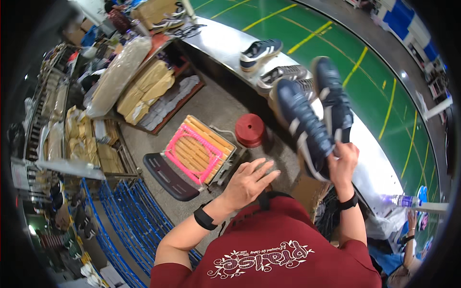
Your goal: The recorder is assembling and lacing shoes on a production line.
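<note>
My right hand (344, 162) is closed on the heel ends of a pair of dark navy sneakers with white stripes. One navy sneaker (298, 113) hangs to the left and the other (332, 93) to the right, toes pointing away from me over the metal bench (216, 44). Nothing is in my left hand (251, 182), whose fingers are spread in front of my chest, left of the shoes. Beyond the pair, a navy shoe with white stripes (260, 54) and a grey shoe (283, 75), partly covered by the held pair, rest on the bench.
Left of the bench stand a slatted wooden seat with a pink frame (197, 150) and a red round stool (249, 129). A box of paper-wrapped bundles (146, 91) lies farther left, above a blue rack (137, 223). A bottle (402, 200) and another person's arm (409, 240) are at right.
</note>
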The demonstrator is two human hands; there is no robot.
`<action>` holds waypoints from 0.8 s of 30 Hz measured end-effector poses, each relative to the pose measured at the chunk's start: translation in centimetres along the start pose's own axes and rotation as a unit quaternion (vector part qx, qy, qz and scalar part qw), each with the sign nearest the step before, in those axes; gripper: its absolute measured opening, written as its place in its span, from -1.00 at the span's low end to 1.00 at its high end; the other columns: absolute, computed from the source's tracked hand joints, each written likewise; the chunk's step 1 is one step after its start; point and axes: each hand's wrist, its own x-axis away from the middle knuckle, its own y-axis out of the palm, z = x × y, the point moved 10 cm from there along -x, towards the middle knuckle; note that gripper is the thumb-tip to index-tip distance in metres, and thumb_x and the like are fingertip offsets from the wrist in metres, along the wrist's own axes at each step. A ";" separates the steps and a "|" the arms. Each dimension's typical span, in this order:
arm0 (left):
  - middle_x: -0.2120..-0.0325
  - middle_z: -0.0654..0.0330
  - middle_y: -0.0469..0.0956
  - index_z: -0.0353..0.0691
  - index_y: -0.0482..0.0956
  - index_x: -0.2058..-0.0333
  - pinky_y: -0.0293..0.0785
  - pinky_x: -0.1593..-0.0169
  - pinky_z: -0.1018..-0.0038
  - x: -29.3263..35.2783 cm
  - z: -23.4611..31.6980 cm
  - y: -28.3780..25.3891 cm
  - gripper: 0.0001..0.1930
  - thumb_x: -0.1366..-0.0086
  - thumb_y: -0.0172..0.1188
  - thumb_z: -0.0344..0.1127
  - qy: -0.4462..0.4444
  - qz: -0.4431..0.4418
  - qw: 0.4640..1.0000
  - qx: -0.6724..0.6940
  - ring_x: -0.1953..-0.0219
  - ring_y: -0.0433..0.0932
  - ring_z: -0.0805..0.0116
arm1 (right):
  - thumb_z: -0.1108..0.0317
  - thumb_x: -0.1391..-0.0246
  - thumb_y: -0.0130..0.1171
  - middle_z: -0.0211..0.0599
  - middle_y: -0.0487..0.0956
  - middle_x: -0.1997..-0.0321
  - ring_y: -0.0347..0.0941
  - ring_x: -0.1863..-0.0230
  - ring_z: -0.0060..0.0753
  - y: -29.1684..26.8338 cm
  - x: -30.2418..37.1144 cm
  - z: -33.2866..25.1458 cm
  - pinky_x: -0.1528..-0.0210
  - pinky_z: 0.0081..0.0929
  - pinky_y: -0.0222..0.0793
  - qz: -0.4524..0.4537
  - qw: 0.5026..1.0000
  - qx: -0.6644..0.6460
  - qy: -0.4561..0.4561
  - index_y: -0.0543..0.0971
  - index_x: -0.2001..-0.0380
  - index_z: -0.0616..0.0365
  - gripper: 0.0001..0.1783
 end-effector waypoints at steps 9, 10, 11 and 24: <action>0.20 0.13 0.58 -0.19 0.53 0.08 0.42 0.07 0.32 1.1 -5.0 6.7 -0.62 -0.06 0.28 -0.40 -0.129 -0.094 0.978 0.137 0.14 0.52 0.14 | 0.00 0.14 0.28 -0.03 0.62 0.37 0.55 0.26 0.01 4.7 -1.5 23.4 0.13 -0.14 0.42 -0.060 0.911 0.264 0.311 0.61 0.40 0.11 -0.61; 0.24 0.13 0.59 -0.19 0.53 0.08 0.42 0.09 0.32 1.6 -5.6 7.4 -0.62 -0.06 0.29 -0.41 -0.153 -0.109 0.971 0.147 0.17 0.53 0.15 | -0.03 0.16 0.29 -0.03 0.62 0.40 0.56 0.28 0.00 6.4 -1.1 24.7 0.12 -0.16 0.42 -0.107 0.893 0.259 0.351 0.62 0.42 0.12 -0.59; 0.30 0.12 0.59 -0.18 0.54 0.10 0.43 0.13 0.32 2.2 -6.0 7.7 -0.63 -0.06 0.29 -0.43 -0.160 -0.106 0.972 0.133 0.22 0.53 0.15 | -0.06 0.18 0.29 -0.02 0.62 0.41 0.57 0.29 0.01 8.1 -1.0 24.5 0.11 -0.16 0.42 -0.134 0.901 0.261 0.319 0.61 0.46 0.14 -0.56; 0.26 0.13 0.59 -0.17 0.53 0.09 0.40 0.09 0.26 8.1 -9.2 10.6 -0.64 -0.08 0.27 -0.39 -0.259 -0.181 0.943 0.102 0.18 0.52 0.14 | -0.29 0.11 0.18 0.07 0.60 0.44 0.56 0.28 0.05 10.2 -0.2 25.7 0.13 -0.10 0.36 -0.144 0.924 0.255 0.245 0.57 0.47 0.25 -0.33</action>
